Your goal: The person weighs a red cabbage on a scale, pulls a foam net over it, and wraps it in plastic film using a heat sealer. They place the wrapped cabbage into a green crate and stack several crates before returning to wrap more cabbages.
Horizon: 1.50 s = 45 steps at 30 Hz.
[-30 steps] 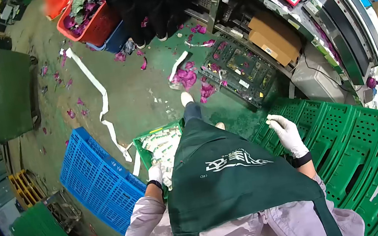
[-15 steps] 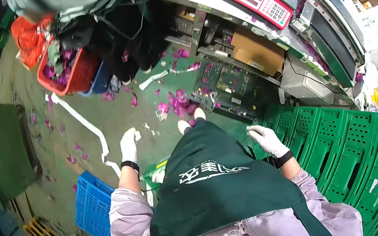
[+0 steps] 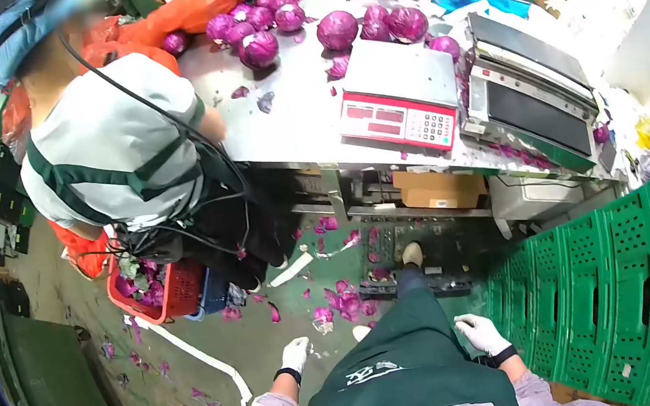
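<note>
My left hand (image 3: 294,354), in a white glove, hangs over the floor left of my dark green apron (image 3: 388,373). Its fingers are loosely bent, and nothing shows in them. On the other side, my right hand (image 3: 482,335) is also gloved and holds nothing visible, with its fingers partly spread. It is nearest to the stacked green crates (image 3: 604,277) but seems apart from them. One of my shoes (image 3: 412,254) is forward on a dark platform by the table. Purple cabbage leaves (image 3: 347,300) lie on the floor ahead.
The metal table (image 3: 278,129) bears red cabbages (image 3: 258,50), a red-and-white scale (image 3: 398,100) and a wrapping machine (image 3: 531,95). A co-worker (image 3: 113,144) stands at left beside a red basket (image 3: 164,294) of leaves. Other people work across the table. A white strip (image 3: 195,354) lies on the floor.
My view has tilted up and shows more of the table, cabbages and co-workers. One foot has stepped forward toward the table. Both hands appear lower in view and remain without any held object.
</note>
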Tool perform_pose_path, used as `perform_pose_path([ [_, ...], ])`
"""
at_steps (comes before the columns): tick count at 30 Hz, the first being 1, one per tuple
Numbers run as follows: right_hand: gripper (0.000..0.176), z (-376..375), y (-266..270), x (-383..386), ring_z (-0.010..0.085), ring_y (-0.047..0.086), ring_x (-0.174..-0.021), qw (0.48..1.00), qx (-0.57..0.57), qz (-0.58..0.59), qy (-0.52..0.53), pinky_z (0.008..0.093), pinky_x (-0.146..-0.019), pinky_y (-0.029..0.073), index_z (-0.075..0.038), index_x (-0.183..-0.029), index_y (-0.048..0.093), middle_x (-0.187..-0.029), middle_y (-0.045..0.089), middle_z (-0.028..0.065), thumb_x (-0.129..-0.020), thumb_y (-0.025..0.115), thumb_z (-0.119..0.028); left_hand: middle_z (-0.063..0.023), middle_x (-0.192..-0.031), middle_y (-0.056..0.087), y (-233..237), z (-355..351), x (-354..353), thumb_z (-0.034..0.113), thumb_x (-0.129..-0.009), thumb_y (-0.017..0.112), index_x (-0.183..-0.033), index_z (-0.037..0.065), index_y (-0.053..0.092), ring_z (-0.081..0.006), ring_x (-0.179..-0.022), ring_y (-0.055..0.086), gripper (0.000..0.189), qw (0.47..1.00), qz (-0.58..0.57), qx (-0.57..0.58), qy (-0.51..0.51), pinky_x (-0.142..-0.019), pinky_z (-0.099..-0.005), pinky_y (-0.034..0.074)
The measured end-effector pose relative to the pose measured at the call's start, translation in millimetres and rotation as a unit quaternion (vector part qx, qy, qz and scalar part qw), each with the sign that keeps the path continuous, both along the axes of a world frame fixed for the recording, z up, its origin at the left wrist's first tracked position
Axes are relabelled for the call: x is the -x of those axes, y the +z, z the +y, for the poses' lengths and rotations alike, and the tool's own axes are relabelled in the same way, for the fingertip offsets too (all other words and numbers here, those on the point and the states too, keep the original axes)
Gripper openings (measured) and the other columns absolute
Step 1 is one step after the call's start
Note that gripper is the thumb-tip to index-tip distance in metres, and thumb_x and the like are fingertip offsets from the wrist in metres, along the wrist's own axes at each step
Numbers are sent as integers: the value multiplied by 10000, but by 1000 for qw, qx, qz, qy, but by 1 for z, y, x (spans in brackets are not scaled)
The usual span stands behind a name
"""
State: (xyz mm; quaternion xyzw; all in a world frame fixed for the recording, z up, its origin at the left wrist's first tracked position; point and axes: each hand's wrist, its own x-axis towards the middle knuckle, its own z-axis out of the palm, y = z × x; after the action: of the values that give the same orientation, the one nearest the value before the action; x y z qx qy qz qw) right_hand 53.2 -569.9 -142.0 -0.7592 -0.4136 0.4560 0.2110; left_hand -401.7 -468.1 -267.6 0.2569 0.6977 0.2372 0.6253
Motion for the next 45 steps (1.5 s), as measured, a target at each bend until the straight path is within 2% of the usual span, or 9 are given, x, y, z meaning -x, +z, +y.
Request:
perform_pose_path([
  [15,331,168,93,-72,239,630,-1025,983,-97,5,156,319,-909,475,-32,-1148,626,-1103,660,142,-916,578,-264,-34,-768,637,23,54,-95,204,-905,591,-960,-17,672,-112,-699,572,242,1000,-1,-11,-24,-682,-253,477],
  [24,268,407,237,-370,300,627,-976,908,-358,-212,50,351,-863,490,-53,-1037,664,-1021,662,156,-872,600,-255,-117,-952,660,42,198,-217,224,-927,576,-1139,-29,584,-151,-796,627,330,970,-23,-78,-230,-706,-279,502],
  [29,364,532,217,-645,335,607,-1046,895,-238,-364,-94,354,-922,462,-43,-1142,631,-1118,633,206,-875,532,-269,-139,-1196,609,178,287,-299,307,-971,483,-1233,38,583,-203,-1102,561,389,970,56,20,-237,-921,-374,458],
  [33,425,586,181,-739,362,541,-1142,909,-136,-344,-193,401,-978,416,-52,-1172,615,-1191,596,213,-854,547,-325,-130,-953,643,267,356,-330,163,-927,538,-1167,-59,539,-160,-811,616,327,993,27,-75,-88,-756,-272,501],
  [36,419,617,219,-732,348,551,-1104,818,108,-561,63,397,-972,422,-41,-1231,574,-1204,594,186,-882,518,-266,-88,-1003,626,335,398,-353,167,-950,512,-1167,-47,566,-142,-871,595,310,950,147,-208,-180,-793,-278,482],
  [38,306,634,146,-793,365,562,-1049,800,-223,-557,13,404,-940,438,-7,-1098,634,-1079,628,215,-853,532,-160,-84,-1018,640,388,417,-370,153,-950,511,-1180,-65,565,-141,-924,586,322,942,197,-213,-170,-854,-272,460],
  [41,449,684,202,-793,387,486,-1203,809,129,-566,92,414,-996,398,-10,-1221,578,-1283,521,248,-930,387,-293,-86,-1081,623,448,452,-389,132,-952,506,-1221,-47,542,-127,-963,577,325,963,144,-177,-145,-880,-277,453],
  [42,372,697,186,-825,369,622,-989,796,56,-602,-42,447,-871,474,-17,-1091,619,-1035,651,228,-936,407,-279,-94,-1120,612,467,467,-394,142,-957,500,-1231,-40,539,-143,-1028,567,331,959,148,-178,-161,-922,-280,434],
  [45,498,757,240,-859,373,551,-1127,779,-134,-608,-80,402,-932,437,22,-1258,493,-1215,556,266,-917,495,-342,-102,-1160,603,507,522,-417,171,-953,508,-1251,-22,529,-173,-1103,542,356,918,201,-252,-231,-964,-295,406],
])
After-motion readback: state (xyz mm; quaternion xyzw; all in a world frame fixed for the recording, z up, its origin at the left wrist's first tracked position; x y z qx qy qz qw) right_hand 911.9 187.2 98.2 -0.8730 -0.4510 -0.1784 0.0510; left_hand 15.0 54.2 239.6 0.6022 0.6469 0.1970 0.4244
